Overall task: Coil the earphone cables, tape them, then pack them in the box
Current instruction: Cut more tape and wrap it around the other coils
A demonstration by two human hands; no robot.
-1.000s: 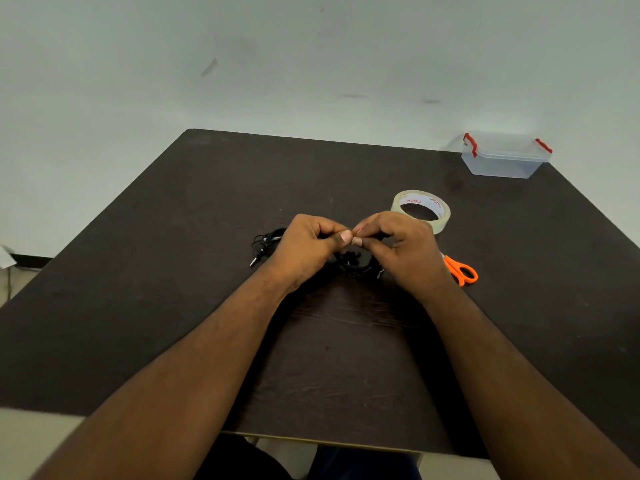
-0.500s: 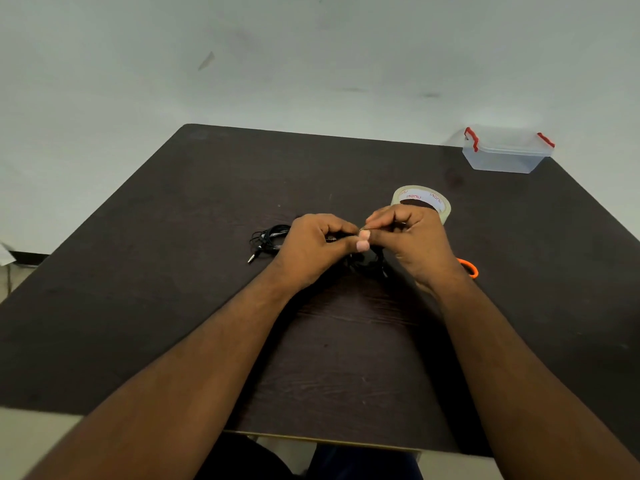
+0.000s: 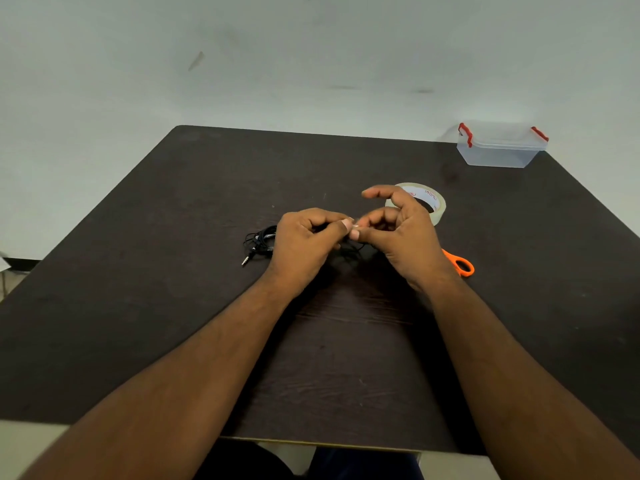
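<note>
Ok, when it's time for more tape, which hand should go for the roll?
Probably the right hand: the tape roll lies just beyond its fingers, while the left hand grips the earphone cable farther away.

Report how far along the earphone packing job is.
Done: nothing visibly finished. One black earphone bundle lies loose on the table. In hand: left hand and right hand pinch a cable between them. Left: packing; the box is closed and looks empty.
</note>
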